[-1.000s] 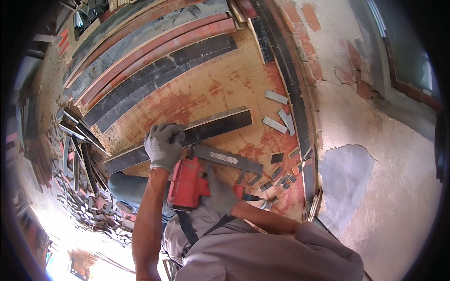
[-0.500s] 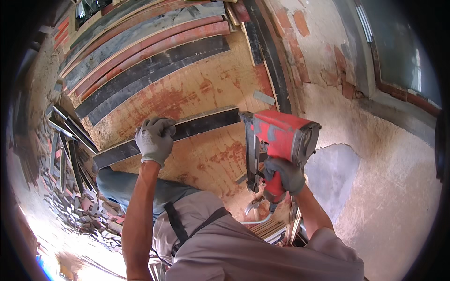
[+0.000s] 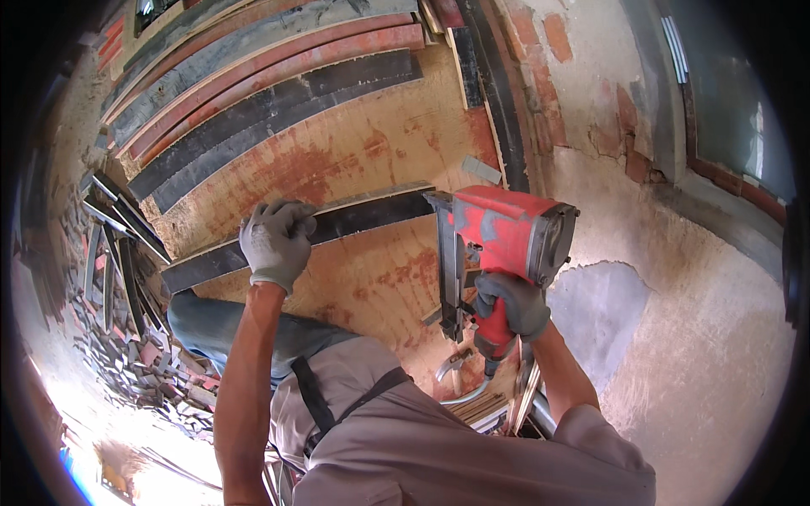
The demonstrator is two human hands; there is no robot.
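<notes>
In a grey glove, my right hand (image 3: 516, 305) is wrapped round the handle of a red pneumatic nail gun (image 3: 504, 228). Its nose meets the right end of a long black-faced board (image 3: 371, 217), and an air hose (image 3: 466, 396) runs from the base of its handle. My left hand (image 3: 277, 240), gloved too, is closed over the same board left of its middle, fingers curled across the top edge. Below the board's left end is my bent leg (image 3: 228, 333) in blue trousers.
Black, grey and red boards (image 3: 278, 97) lie stacked at the far side of the stained plywood (image 3: 371, 160). Offcuts (image 3: 152, 371) heap up on the left. A small grey piece (image 3: 481, 169) sits near the dark edge strip (image 3: 504, 110). A patchy plastered wall (image 3: 692, 312) stands on the right.
The view has shifted slightly, so the stacked boards sit a little higher and the wall further right. Both hands keep their holds, and the nail gun stays at the board's right end.
</notes>
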